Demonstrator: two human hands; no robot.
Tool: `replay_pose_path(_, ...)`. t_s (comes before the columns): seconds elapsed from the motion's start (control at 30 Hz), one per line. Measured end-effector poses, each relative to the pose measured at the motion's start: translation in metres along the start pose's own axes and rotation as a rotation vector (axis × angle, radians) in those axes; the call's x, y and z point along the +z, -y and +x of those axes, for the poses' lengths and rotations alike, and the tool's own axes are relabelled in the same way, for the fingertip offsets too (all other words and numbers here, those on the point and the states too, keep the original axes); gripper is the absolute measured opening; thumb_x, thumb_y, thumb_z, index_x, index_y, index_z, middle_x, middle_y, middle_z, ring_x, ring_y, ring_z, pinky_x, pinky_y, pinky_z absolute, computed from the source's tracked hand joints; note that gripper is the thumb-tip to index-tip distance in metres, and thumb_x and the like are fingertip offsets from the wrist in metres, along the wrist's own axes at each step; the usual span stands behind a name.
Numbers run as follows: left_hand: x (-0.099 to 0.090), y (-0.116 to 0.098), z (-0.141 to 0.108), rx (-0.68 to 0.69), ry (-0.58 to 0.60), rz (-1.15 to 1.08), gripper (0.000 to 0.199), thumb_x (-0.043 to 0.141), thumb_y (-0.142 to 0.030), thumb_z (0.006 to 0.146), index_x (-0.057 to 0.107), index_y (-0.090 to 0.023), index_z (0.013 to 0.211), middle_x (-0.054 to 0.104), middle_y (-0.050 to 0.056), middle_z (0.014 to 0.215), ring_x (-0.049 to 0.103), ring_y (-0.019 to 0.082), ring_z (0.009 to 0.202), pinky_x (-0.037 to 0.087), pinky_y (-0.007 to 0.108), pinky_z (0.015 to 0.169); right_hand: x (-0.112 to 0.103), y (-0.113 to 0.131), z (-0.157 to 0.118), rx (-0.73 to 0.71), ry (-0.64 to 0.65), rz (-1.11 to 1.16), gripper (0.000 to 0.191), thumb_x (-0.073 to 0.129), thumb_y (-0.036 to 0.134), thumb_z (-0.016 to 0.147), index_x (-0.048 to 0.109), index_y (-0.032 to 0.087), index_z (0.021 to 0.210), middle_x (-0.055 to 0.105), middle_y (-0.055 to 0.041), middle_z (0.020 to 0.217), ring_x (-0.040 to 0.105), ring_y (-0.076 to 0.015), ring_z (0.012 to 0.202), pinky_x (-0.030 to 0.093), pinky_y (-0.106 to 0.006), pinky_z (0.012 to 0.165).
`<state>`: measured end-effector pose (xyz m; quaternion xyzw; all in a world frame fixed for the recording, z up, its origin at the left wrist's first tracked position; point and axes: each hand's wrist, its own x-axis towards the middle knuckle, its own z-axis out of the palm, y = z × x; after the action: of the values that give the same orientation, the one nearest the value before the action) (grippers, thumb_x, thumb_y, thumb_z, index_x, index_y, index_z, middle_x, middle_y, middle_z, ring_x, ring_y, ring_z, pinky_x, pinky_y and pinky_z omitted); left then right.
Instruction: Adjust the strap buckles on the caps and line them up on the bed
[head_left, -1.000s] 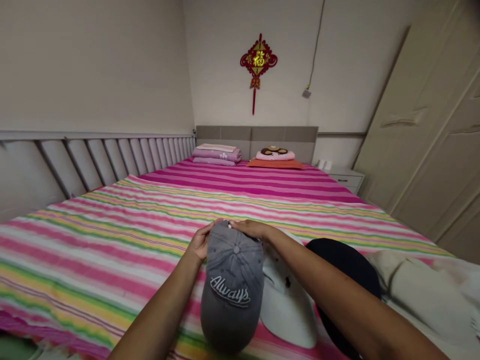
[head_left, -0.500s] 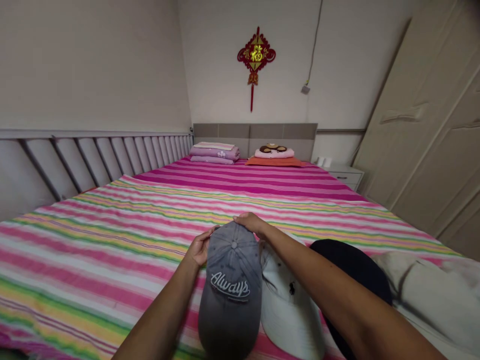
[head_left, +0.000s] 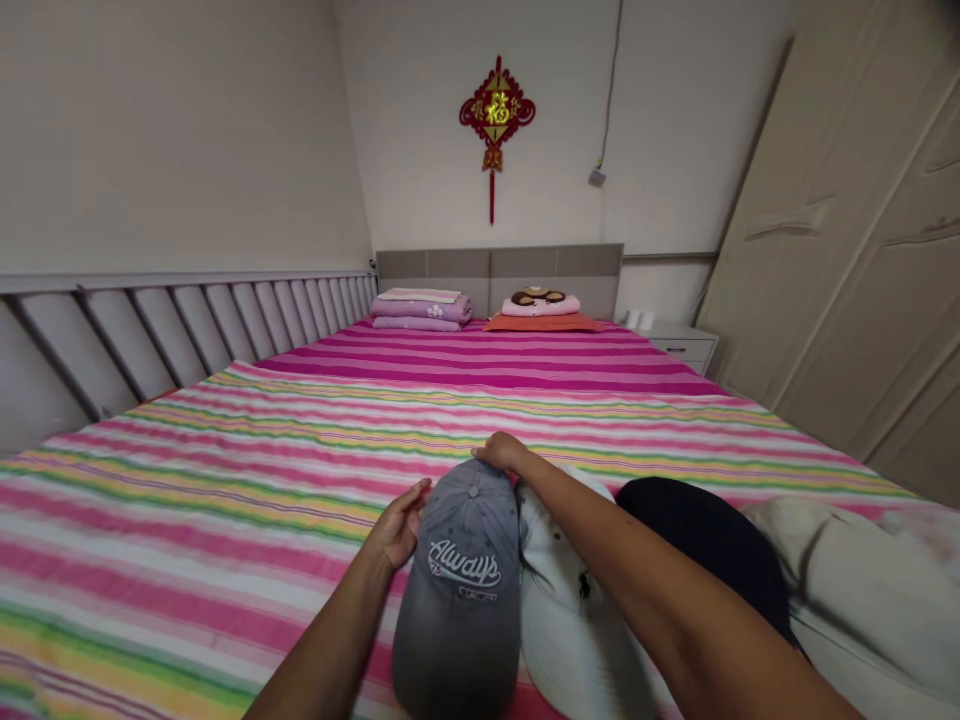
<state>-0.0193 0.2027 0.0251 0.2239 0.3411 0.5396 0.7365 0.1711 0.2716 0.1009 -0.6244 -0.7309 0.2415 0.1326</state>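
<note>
A grey baseball cap (head_left: 466,560) with white "Always" lettering lies on the striped bed cover, its brim toward me. My right hand (head_left: 502,452) reaches across and pinches the far edge of the cap's crown. On the cap's left side, my left hand (head_left: 403,522) is open, fingers stretched, close against the crown; whether it touches is hard to tell. Just right of the grey cap sits a white cap (head_left: 581,610) with a small dark emblem, partly covered by my right forearm. Beyond that arm lies a dark navy hat (head_left: 690,520), also partly hidden.
A beige hat (head_left: 862,570) lies at the right edge. Folded purple bedding (head_left: 421,308) and a pink pile (head_left: 541,305) rest near the headboard (head_left: 555,262). A metal rail (head_left: 225,278) runs along the left; a white nightstand (head_left: 686,348) stands at the back right.
The cap's crown has dropped lower and its lettering shows more fully. My left hand's fingers have come away from the far edge and loosened. The view has shifted slightly.
</note>
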Motion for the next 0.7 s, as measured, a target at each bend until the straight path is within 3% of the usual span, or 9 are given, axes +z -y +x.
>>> replay_pose_path(0.27, -0.006, 0.007, -0.011, 0.15, -0.11, 0.095, 0.02, 0.058, -0.013, 0.07, 0.058, -0.013, 0.089, 0.067, 0.006, 0.083, 0.063, 0.014, 0.072, 0.048, 0.024, 0.064, -0.017, 0.01, -0.031, -0.129, -0.144, 0.159, 0.021, 0.049, 0.031, 0.084, 0.058, 0.012, 0.086, 0.06, -0.0026, 0.085, 0.057, -0.0148, 0.074, 0.047, -0.033, 0.068)
replay_pose_path(0.37, -0.007, 0.012, -0.026, 0.184, -0.16, 0.143, 0.023, 0.062, -0.014, 0.067, 0.058, -0.013, 0.09, 0.067, 0.005, 0.081, 0.062, 0.013, 0.07, 0.047, 0.021, 0.063, -0.032, 0.002, -0.073, -0.212, -0.227, 0.277, 0.02, 0.047, 0.027, 0.083, 0.057, 0.013, 0.073, 0.058, -0.0002, 0.071, 0.055, -0.0136, 0.07, 0.044, -0.028, 0.066)
replay_pose_path(0.47, -0.013, 0.021, -0.05, 0.216, -0.204, 0.218, 0.03, 0.067, -0.016, 0.064, 0.058, -0.015, 0.093, 0.067, 0.006, 0.087, 0.062, 0.014, 0.077, 0.046, 0.023, 0.072, -0.036, -0.02, -0.14, -0.279, -0.288, 0.382, 0.022, 0.043, 0.029, 0.081, 0.053, 0.015, 0.067, 0.056, 0.0007, 0.066, 0.053, -0.0126, 0.066, 0.04, -0.023, 0.062)
replay_pose_path(0.57, -0.022, 0.037, -0.081, 0.281, -0.329, 0.363, 0.036, 0.07, -0.018, 0.061, 0.059, -0.017, 0.096, 0.062, 0.008, 0.106, 0.057, 0.02, 0.097, 0.041, 0.03, 0.088, -0.013, -0.063, -0.215, -0.268, -0.266, 0.459, 0.032, 0.04, 0.037, 0.081, 0.05, 0.015, 0.059, 0.052, 0.0011, 0.056, 0.047, -0.0107, 0.054, 0.036, -0.021, 0.052)
replay_pose_path(0.7, -0.028, 0.067, -0.129, 0.287, -0.513, 0.375, 0.037, 0.067, -0.013, 0.062, 0.058, -0.02, 0.098, 0.057, 0.008, 0.114, 0.048, 0.023, 0.112, 0.035, 0.036, 0.097, 0.05, -0.131, -0.293, 0.131, -0.153, 0.885, 0.04, 0.051, 0.051, 0.072, 0.047, 0.015, 0.055, 0.047, 0.0042, 0.044, 0.038, -0.0057, 0.038, 0.026, -0.018, 0.039)
